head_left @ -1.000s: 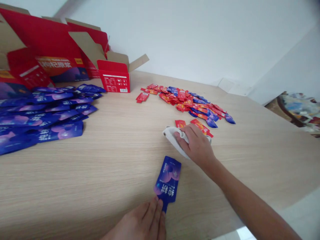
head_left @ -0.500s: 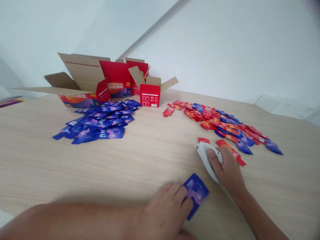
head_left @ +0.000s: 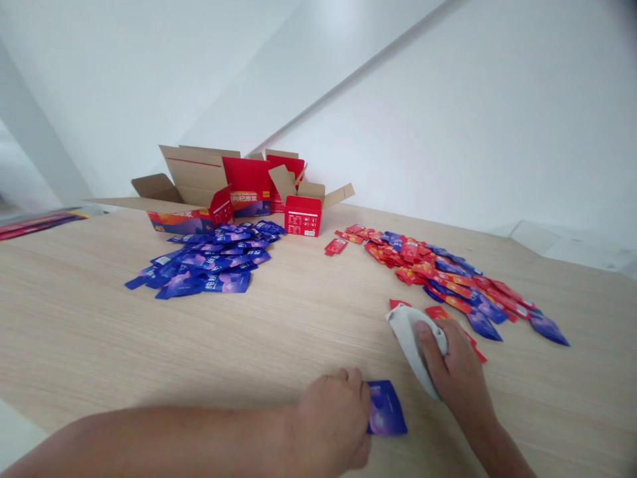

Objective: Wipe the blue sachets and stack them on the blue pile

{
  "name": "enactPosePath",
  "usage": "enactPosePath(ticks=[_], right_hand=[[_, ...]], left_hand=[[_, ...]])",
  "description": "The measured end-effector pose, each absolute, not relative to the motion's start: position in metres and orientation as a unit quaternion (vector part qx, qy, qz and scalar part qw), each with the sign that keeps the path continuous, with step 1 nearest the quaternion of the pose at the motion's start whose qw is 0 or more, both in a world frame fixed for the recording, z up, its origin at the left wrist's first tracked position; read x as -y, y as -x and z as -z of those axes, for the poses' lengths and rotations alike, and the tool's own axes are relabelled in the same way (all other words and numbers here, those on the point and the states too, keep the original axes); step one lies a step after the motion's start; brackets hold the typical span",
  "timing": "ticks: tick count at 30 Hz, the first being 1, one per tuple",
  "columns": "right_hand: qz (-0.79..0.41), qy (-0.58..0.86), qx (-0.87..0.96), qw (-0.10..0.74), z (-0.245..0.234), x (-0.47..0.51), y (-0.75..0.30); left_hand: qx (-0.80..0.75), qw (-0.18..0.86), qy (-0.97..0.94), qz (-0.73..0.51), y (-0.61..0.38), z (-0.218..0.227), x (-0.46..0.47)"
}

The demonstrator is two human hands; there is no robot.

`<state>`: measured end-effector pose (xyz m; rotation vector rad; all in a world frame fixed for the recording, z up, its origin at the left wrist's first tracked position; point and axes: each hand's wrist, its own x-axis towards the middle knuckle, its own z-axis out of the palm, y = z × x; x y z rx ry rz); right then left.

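Note:
My left hand [head_left: 332, 419] is closed on a blue sachet [head_left: 385, 417] near the table's front edge; only the sachet's right half shows past my fingers. Just to the right, my right hand [head_left: 458, 368] grips a white cloth-like object [head_left: 409, 338] that lies on the wooden table [head_left: 279, 325]. A small red packet pokes out beside that white object.
A pile of blue sachets [head_left: 209, 265] lies at the left middle. A long heap of red and blue small packets [head_left: 448, 279] runs to the right. Opened red cardboard boxes [head_left: 219, 192] and a small red box [head_left: 302, 216] stand at the back. White walls rise behind.
My left hand slid up over the blue sachet and closed on it. The view swung left and up, showing more of the blue pile and boxes. My right hand stays on the white object.

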<state>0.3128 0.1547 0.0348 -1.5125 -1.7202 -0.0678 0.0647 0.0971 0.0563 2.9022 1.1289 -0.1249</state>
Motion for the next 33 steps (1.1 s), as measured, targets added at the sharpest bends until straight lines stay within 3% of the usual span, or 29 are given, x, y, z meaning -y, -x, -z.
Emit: enactPosePath(ticks=[4,8,12,16,18,25,33], right_hand=[[0.015,0.596,0.681,0.426,-0.036,-0.155,-0.313],[0.006,0.596,0.680,0.427,-0.036,-0.153,-0.309],[0.014,0.583,0.685,0.436,-0.038,-0.152,-0.307],[0.012,0.575,0.688,0.443,-0.040,-0.152,-0.306],[0.005,0.573,0.688,0.446,-0.041,-0.152,-0.306],[-0.034,0.570,0.692,0.442,-0.035,-0.152,-0.300],[-0.051,0.569,0.697,0.433,-0.025,-0.152,-0.292]], left_hand=[[-0.260,-0.092,-0.961,-0.032,-0.057,-0.038,-0.098],[-0.260,-0.088,-0.960,-0.061,-0.046,-0.038,-0.104],[-0.331,0.031,-0.940,-0.077,-0.033,-0.047,-0.114],[-0.423,0.329,-0.823,-0.190,-0.009,-0.058,-0.133],[-0.453,0.421,-0.746,-0.248,0.009,-0.066,-0.146],[-0.550,0.528,-0.489,-0.423,0.071,-0.082,-0.188],[-0.556,0.554,-0.342,-0.517,0.096,-0.073,-0.242]])
